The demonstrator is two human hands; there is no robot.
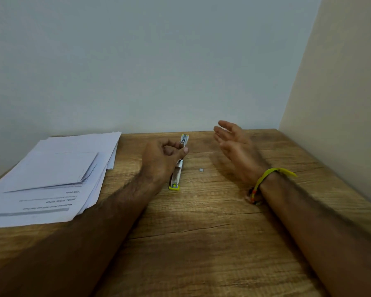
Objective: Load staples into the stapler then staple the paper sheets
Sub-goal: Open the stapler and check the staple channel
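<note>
**Left hand on the opened stapler, right hand free**

Nearest us, our two forearms reach out over the wooden table [201, 243]. On the right wrist we wear a yellow band [274, 173] and a beaded bracelet [254, 195].

Just this side of our left-hand grip, the stapler [177, 174] lies on the table, its yellow-green end nearest us and its metal body running away towards the wall. Our left hand [162, 157] rests on the table beside it, fingers curled, thumb and fingertips pinching the stapler's raised far part, which stands up from the grip towards the wall. We cannot tell whether staples sit inside it.

Just right of the grip, a small pale bit [201, 169] lies alone on the wood; what it is we cannot make out.

Further right of the grip and slightly beyond, our right hand [234, 144] hangs above the table with fingers spread and relaxed, holding nothing.

Well left of the grip, the paper sheets [58, 174] lie in a loose, fanned stack reaching to the wall [159, 61], a folded sheet on top.
</note>
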